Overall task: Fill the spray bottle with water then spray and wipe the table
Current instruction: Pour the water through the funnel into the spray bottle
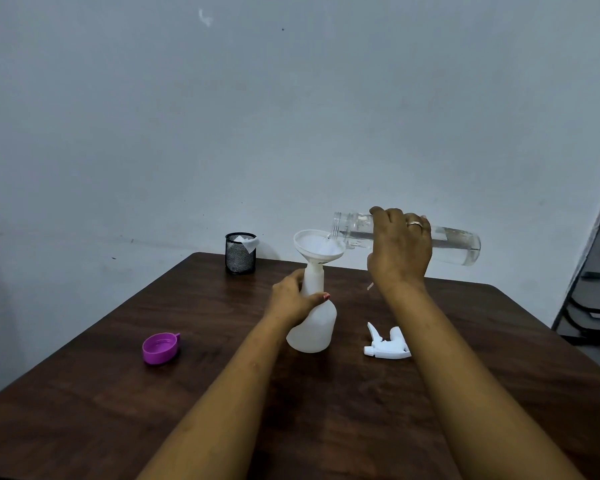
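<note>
A white spray bottle (314, 327) stands upright mid-table with a white funnel (318, 247) set in its neck. My left hand (293, 297) grips the bottle's neck from the left. My right hand (400, 251) holds a clear water bottle (458, 245) tipped almost level, its open mouth over the funnel's right rim, and water runs into the funnel. The white spray trigger head (387, 344) lies on the table to the right of the spray bottle, partly behind my right forearm.
A purple cap (160, 348) lies upside down on the dark wooden table (118, 410) at the left. A black mesh cup (240, 252) holding white tissue stands at the table's far edge. A grey wall is behind; dark equipment at the far right.
</note>
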Available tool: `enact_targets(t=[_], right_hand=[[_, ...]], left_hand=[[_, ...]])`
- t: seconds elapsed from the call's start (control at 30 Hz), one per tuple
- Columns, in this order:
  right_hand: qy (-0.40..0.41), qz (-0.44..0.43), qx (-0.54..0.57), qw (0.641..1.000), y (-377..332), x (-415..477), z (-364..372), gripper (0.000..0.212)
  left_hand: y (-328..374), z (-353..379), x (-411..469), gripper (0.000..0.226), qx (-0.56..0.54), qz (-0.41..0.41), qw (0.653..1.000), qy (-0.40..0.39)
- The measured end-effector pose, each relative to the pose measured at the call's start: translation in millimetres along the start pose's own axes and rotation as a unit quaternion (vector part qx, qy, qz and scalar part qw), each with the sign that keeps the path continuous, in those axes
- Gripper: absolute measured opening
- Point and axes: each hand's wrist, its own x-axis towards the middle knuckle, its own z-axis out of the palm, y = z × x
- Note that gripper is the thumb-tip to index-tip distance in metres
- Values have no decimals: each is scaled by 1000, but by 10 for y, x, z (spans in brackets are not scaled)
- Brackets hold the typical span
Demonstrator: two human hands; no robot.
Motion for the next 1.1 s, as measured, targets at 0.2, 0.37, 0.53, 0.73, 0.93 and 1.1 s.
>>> enact_targets(t=[0.2,0.37,0.53,0.73,0.93,1.1], right_hand=[[7,1,3,1000,2,13,11,67],[3,3,2,1000,-1,12,1,68],[3,-1,0,1000,-10,14,-1,67],[7,1,2,1000,-7,8,-2,67],[17,-3,12,1000,-12,12,0,66],[12,-4,2,1000,-12,8,7,66]], left_hand=[[4,-1,4,59,3,-6,1000,-3],[5,-2,-1,60,-5,-7,1000,-6],[12,-4,-11,61,-4,-6,1000,-7],[7,-7,-6,62,0,-6,1000,-8],[-7,-5,4,60,2,-6,1000,-5],[1,-5,0,61,11,-4,1000,-6]])
